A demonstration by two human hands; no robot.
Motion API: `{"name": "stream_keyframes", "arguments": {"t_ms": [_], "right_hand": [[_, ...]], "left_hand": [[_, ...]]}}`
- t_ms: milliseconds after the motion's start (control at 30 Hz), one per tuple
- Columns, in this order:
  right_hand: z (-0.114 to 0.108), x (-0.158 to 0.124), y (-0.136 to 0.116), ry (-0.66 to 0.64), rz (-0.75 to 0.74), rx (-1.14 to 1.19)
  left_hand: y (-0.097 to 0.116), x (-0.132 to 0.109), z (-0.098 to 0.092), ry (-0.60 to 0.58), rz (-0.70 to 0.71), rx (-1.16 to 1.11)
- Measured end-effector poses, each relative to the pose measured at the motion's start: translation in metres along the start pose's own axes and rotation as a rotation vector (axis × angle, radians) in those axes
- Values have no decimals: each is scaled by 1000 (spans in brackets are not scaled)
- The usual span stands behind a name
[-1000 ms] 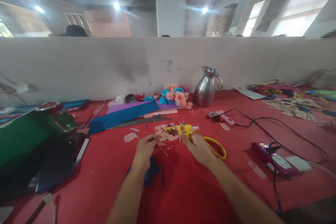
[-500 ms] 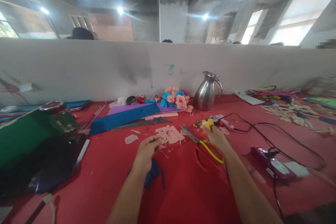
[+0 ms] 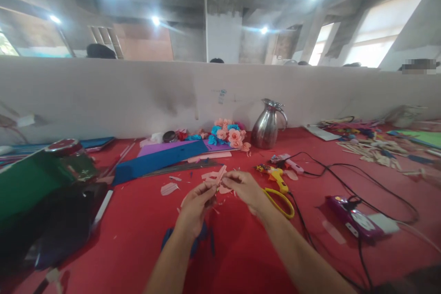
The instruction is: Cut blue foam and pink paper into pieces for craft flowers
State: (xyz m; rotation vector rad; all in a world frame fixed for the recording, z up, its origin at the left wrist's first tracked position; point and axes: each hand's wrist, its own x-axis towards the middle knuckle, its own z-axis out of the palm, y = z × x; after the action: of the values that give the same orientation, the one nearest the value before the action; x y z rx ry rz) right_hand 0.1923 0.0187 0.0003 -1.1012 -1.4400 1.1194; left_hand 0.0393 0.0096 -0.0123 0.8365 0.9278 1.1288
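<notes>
My left hand (image 3: 195,204) and my right hand (image 3: 244,187) meet over the red table (image 3: 138,239), both pinched on a small pink paper piece (image 3: 220,174) that sticks up between them. More pink paper cutouts (image 3: 210,176) lie on the table just behind the hands. A yellow glue gun (image 3: 274,173) lies to the right of my right hand. Yellow-handled scissors (image 3: 280,197) rest beside my right wrist.
A steel jug (image 3: 267,125) and a bunch of pink and blue paper flowers (image 3: 227,133) stand by the white partition (image 3: 103,96). Blue and purple sheets (image 3: 161,158) lie left of centre. A purple device (image 3: 351,213) with black cables sits right. Green and dark items crowd the left.
My right hand set the yellow glue gun down to the right, then came back to the left. Both hands now pinch a pink paper piece.
</notes>
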Motion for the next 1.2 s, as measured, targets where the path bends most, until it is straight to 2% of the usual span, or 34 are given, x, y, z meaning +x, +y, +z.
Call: {"name": "stream_keyframes", "arguments": {"t_ms": [100,267,567,733,933,1067,1200], "right_hand": [[13,-1,8,11,16,210],[10,-7,14,34,20,323],[10,-9,18,144,24,285],[12,-8,23,207,50,291],[13,-6,26,244,86,271],[13,-7,21,241,101,306],[16,-11,14,219,116,374]], "left_hand": [[-2,1,0,-22,11,18],[0,-3,6,-32,20,69],[-8,1,6,-34,141,246],[-13,5,3,20,273,426],[-12,4,5,58,356,530],[-10,2,7,74,321,479],[-6,0,9,39,213,254]]}}
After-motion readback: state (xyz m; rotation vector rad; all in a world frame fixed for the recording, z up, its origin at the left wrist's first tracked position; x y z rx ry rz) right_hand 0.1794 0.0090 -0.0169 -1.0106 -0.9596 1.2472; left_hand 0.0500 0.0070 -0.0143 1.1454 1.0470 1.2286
